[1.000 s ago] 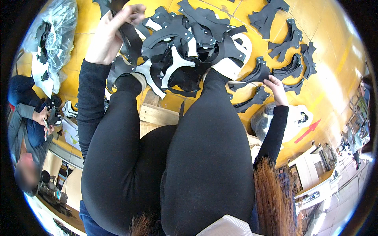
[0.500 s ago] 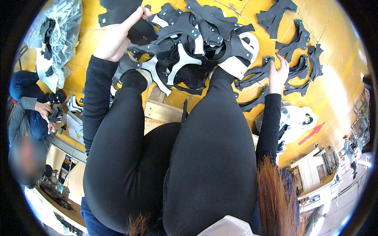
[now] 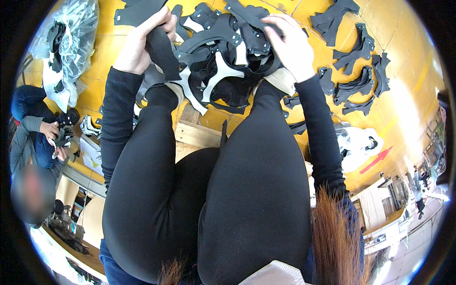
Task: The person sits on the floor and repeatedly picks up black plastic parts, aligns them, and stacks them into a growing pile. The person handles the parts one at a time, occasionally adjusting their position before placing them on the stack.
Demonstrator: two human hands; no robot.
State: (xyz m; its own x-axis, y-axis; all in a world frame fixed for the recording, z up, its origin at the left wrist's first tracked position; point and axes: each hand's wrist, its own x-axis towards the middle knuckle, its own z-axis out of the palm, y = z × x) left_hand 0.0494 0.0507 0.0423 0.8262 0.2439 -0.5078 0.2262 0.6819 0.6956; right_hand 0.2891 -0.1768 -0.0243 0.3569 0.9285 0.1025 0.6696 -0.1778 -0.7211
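Observation:
My left hand (image 3: 137, 47), at the upper left, is closed on a curved black cut-out piece (image 3: 162, 54) of sheet-like material that hangs down from it. Another dark piece (image 3: 137, 13) sticks out beyond its fingers, and I cannot tell whether the hand holds that one too. My right hand (image 3: 293, 50) is over the right side of the pile, thumb and fingers apart, with its fingertips at a long black piece (image 3: 247, 14). Between the hands lies a heap of black curved pieces (image 3: 209, 40), some showing pale undersides, such as a white forked piece (image 3: 222, 73).
More black pieces (image 3: 354, 85) lie in groups on the yellow floor at the right. A clear plastic bag (image 3: 78, 42) stands at the upper left, and a white bag (image 3: 356, 142) at the right. Wooden boards (image 3: 197, 134) show between my legs. Another person (image 3: 31, 142) handles dark pieces at the left.
My right hand has moved left from above the pieces on the right to the heap. The dark piece in my left hand has turned and now hangs downward.

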